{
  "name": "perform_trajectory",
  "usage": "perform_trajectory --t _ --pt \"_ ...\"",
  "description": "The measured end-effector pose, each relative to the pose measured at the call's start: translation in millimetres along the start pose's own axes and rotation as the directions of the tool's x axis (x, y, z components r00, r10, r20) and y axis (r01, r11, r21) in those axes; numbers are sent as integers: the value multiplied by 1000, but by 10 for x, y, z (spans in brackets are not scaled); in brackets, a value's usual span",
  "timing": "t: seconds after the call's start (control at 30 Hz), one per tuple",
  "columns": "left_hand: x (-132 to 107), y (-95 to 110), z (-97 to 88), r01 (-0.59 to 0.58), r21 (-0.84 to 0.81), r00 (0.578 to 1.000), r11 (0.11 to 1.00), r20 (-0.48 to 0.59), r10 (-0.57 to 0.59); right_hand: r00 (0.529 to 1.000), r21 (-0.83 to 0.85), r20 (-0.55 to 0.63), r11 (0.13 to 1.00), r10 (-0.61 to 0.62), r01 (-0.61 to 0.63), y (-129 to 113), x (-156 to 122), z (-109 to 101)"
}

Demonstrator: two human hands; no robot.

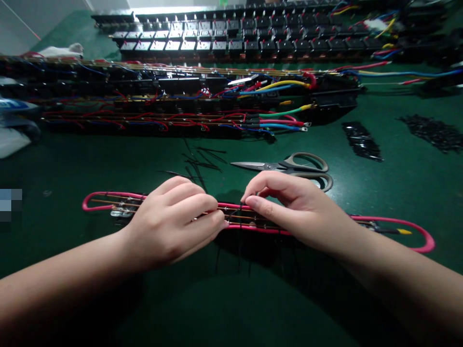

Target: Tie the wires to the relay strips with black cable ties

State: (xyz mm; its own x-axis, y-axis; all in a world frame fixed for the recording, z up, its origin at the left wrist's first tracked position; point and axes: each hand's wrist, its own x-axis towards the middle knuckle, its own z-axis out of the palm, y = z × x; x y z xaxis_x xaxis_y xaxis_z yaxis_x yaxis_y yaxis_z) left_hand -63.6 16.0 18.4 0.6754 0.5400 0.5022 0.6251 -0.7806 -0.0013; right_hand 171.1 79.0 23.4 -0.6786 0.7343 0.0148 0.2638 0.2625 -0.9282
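Observation:
A long, narrow wired strip (264, 222) with copper-coloured rods lies across the table in front of me. Pink-red cable (401, 220) runs along both its sides and loops out past each end. Wrapped round the strip's left half, my left hand (177, 217) has its fingers closed over it. My right hand (285, 200) pinches a thin black cable tie (240, 217) between thumb and index finger at the strip's upper edge. That tie crosses the strip near the middle. More tie tails hang below the strip's lower side.
Scissors (285, 166) lie just behind my right hand. Loose black cable ties (202, 159) are scattered behind my left hand. Several wired strip assemblies (173, 118) fill the back. Bundled small black parts (361, 140) and a loose black pile (434, 132) lie at the right.

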Motion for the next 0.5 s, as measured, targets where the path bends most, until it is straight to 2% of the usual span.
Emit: perform_trajectory --t 0.27,0.5 --pt "-6 0 17 -4 12 1000 1000 15 4 999 59 -7 997 53 -53 -2 6 2" --pt "-24 -22 6 -12 -62 998 998 56 16 996 91 -39 993 82 -78 8 -6 11"
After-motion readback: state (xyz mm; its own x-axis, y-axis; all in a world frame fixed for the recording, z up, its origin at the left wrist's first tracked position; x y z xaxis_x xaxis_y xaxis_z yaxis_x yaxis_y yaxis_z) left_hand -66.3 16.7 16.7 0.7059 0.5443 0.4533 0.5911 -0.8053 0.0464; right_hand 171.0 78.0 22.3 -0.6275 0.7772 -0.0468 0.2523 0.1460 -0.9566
